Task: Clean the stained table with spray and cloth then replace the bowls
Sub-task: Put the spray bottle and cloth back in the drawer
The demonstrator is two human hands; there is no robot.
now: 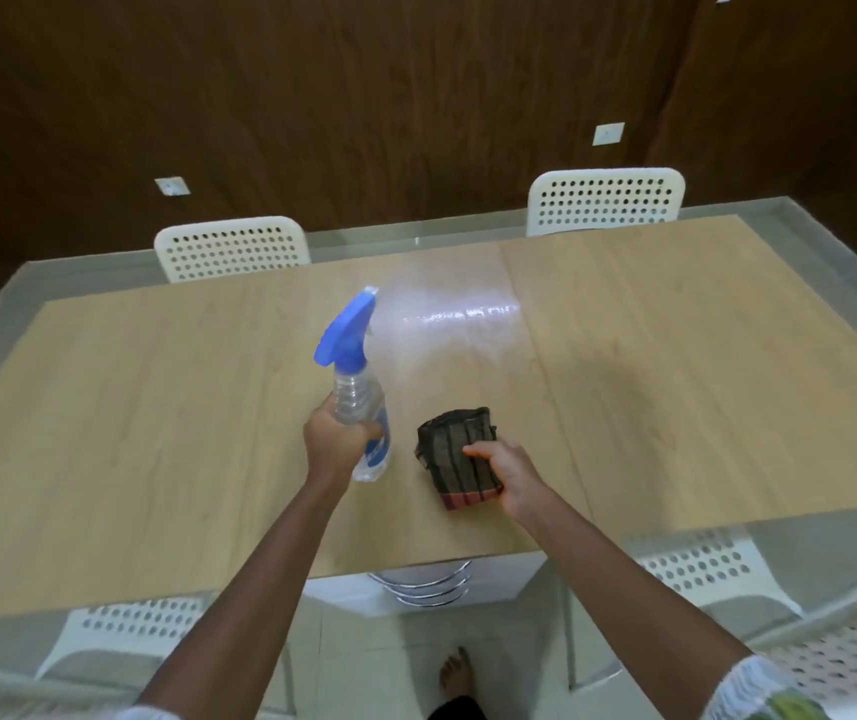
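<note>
My left hand (338,441) grips a clear spray bottle (361,402) with a blue trigger head, held above the table and tilted so the nozzle points toward the far side. A pale mist hangs beyond the nozzle, and a wet, shiny patch (460,314) lies on the wood. My right hand (512,472) holds a folded dark striped cloth (460,459) just above the table's near middle, thumb on top. The wooden table (156,407) has a glass top with a frosted border. No bowls are in view.
Two white perforated chairs (231,249) (605,200) stand at the table's far side, two more (119,636) (717,569) at the near side. Stacked metal rims (423,584) show under the glass near the front edge. A brown wood-panelled wall rises behind. My bare foot (455,672) is on the tiled floor.
</note>
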